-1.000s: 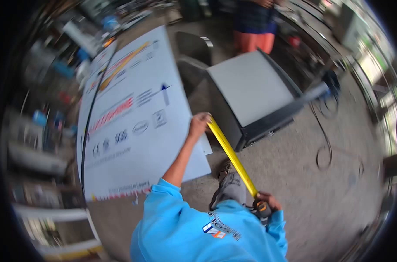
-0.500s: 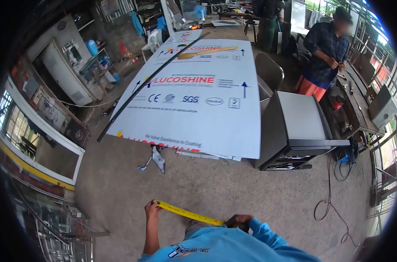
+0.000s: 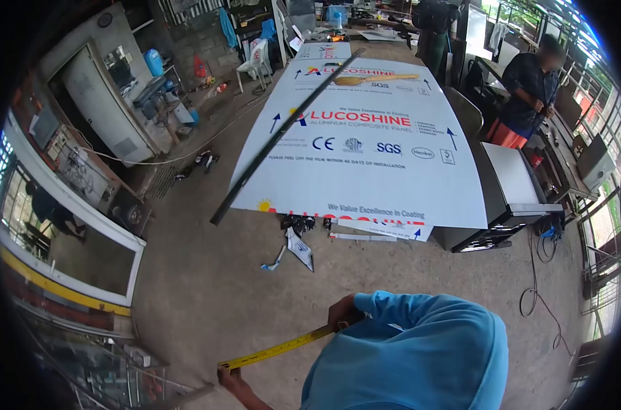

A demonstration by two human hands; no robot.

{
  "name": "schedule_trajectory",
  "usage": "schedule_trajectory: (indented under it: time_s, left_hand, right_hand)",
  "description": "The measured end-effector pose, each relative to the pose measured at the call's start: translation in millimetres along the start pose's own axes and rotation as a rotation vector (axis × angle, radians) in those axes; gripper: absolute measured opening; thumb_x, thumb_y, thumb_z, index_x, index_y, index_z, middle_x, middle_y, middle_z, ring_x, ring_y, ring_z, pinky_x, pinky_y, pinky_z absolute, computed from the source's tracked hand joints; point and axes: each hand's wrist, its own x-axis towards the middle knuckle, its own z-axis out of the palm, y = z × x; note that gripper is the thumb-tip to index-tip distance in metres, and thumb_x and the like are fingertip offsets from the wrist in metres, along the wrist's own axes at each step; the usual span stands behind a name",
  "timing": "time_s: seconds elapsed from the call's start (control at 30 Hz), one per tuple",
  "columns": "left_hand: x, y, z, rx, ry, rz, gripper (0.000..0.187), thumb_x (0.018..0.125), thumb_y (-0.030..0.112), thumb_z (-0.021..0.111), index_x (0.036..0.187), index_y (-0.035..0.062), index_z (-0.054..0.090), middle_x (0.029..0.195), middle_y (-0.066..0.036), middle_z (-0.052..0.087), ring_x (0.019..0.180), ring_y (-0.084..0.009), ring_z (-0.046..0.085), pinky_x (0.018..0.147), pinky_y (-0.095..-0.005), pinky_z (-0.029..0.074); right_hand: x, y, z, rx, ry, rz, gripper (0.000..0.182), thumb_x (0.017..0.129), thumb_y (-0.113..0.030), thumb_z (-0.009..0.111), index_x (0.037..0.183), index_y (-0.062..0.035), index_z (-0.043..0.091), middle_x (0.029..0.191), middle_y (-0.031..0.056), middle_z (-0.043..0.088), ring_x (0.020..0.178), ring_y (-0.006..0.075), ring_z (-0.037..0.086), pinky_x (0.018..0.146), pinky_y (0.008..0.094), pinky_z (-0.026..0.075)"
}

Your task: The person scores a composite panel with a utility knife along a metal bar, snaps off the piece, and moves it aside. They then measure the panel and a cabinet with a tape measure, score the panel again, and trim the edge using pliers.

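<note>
Tape measure (image 3: 276, 350) stretches over concrete workshop floor (image 3: 194, 294), left hand (image 3: 231, 378) pinching its tip, right hand (image 3: 343, 312) clasping it.

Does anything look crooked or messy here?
Yes, a bit. The long dark bar lies slanted across the printed white panel, its near end poking past the edge. A crumpled-looking scrap lies loose on the floor, which looks untidy. The yellow tape measure looks fine.

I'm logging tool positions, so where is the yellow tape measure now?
In the head view, the yellow tape measure stretches between the person's left hand and right hand, left of centre, lower in frame than the Alucoshine panel.
</note>
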Motion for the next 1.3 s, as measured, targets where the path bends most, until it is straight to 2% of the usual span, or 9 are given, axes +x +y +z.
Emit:
schedule_trajectory:
  time_s: [0.07, 0.4, 0.47, 0.57, 0.67, 0.77, 1.13, 1.23, 1.3]
  left_hand:
    - [52.4, 29.6, 7.7, 0.039, 0.035, 0.055, 0.046, 0.088, 0.035, 0.053, 0.117, -0.0012, 0.045, 0.101, -0.013, 0.05, 0.092, -0.0239, 0.05, 0.081, -0.0368, 0.042]
    - [304.0, 136.7, 74.3, 0.133, 0.177, 0.18, 0.044, 0.087, 0.032, 0.056, 0.118, 0.0021, 0.048, 0.101, -0.009, 0.052, 0.089, -0.0207, 0.051, 0.078, -0.035, 0.042]
    - [329.4, 171.4, 81.3, 0.151, 0.003, 0.371, 0.012, 0.076, 0.01, 0.061, 0.082, -0.0005, 0.059, 0.08, -0.01, 0.058, 0.07, -0.0226, 0.056, 0.065, -0.0325, 0.051]
    - [415.8, 196.9, 76.0, 0.388, -0.19, 0.583, 0.03, 0.09, 0.028, 0.052, 0.083, -0.0015, 0.056, 0.078, -0.004, 0.051, 0.067, -0.0135, 0.047, 0.061, -0.0264, 0.043]
    - [517.2, 221.6, 130.5, 0.157, -0.081, 0.149, 0.026, 0.088, 0.025, 0.053, 0.069, 0.008, 0.05, 0.065, 0.002, 0.041, 0.057, -0.0099, 0.034, 0.056, -0.0253, 0.031]
    - [646.7, 222.9, 182.7, 0.281, -0.217, 0.075, 0.035, 0.087, 0.029, 0.057, 0.11, 0.0023, 0.052, 0.095, -0.006, 0.054, 0.084, -0.0186, 0.052, 0.073, -0.0328, 0.043]
    - [871.5, 264.1, 586.4, 0.23, -0.753, -0.083, 0.029, 0.085, 0.024, 0.061, 0.103, 0.0023, 0.057, 0.088, -0.006, 0.058, 0.078, -0.0181, 0.057, 0.067, -0.0327, 0.048]
    - [874.0, 218.9, 689.1, 0.23, -0.833, -0.08, 0.029, 0.088, 0.028, 0.057, 0.101, 0.0022, 0.058, 0.084, -0.005, 0.058, 0.075, -0.0178, 0.057, 0.068, -0.0335, 0.048]
    - [899.3, 157.0, 734.6, 0.6, -1.222, -0.135, 0.038, 0.09, 0.034, 0.051, 0.107, 0.0009, 0.053, 0.097, -0.008, 0.055, 0.083, -0.0169, 0.054, 0.072, -0.0336, 0.048]
  right_hand:
    - [64.6, -80.2, -43.8, 0.493, -0.11, 0.764, 0.031, 0.078, -0.032, 0.065, 0.095, -0.0061, 0.066, 0.09, 0.0067, 0.064, 0.082, 0.0161, 0.059, 0.072, 0.0316, 0.048]
    - [331.4, -98.3, -207.6, 0.085, -0.122, 0.34, 0.03, 0.077, -0.026, 0.06, 0.082, 0.0038, 0.064, 0.072, 0.0116, 0.064, 0.066, 0.0162, 0.055, 0.064, 0.0353, 0.044]
    - [386.9, -88.8, -223.5, 0.125, -0.148, 0.226, 0.029, 0.078, -0.024, 0.059, 0.08, 0.0042, 0.064, 0.071, 0.0118, 0.063, 0.066, 0.0163, 0.055, 0.064, 0.0352, 0.044]
    - [461.2, -82.5, -266.1, 0.164, -0.168, 0.092, 0.026, 0.081, -0.02, 0.056, 0.08, 0.005, 0.063, 0.072, 0.0127, 0.064, 0.067, 0.0167, 0.054, 0.065, 0.0352, 0.044]
    - [520.8, -80.9, -306.5, 0.142, -0.131, 0.176, 0.028, 0.083, -0.022, 0.053, 0.083, 0.0038, 0.063, 0.075, 0.011, 0.063, 0.071, 0.0157, 0.054, 0.068, 0.0349, 0.043]
    - [564.4, -73.7, -339.4, 0.243, 0.082, 0.318, 0.026, 0.084, -0.022, 0.053, 0.084, 0.0027, 0.063, 0.076, 0.0105, 0.062, 0.072, 0.0154, 0.054, 0.069, 0.0344, 0.043]
    - [652.1, -86.6, -477.7, 0.413, 0.704, 0.473, 0.031, 0.084, -0.024, 0.051, 0.098, 0.0008, 0.063, 0.089, 0.0105, 0.064, 0.084, 0.0157, 0.059, 0.08, 0.0294, 0.045]
    - [684.1, -68.0, -541.7, 0.763, 1.005, 0.493, 0.033, 0.085, -0.024, 0.053, 0.103, 0.0002, 0.063, 0.096, 0.0097, 0.064, 0.09, 0.0157, 0.059, 0.084, 0.0287, 0.044]
    - [696.8, -41.2, -599.8, 0.687, 1.115, 0.374, 0.028, 0.084, -0.021, 0.054, 0.098, 0.0007, 0.064, 0.092, 0.0066, 0.064, 0.088, 0.012, 0.058, 0.08, 0.0295, 0.045]
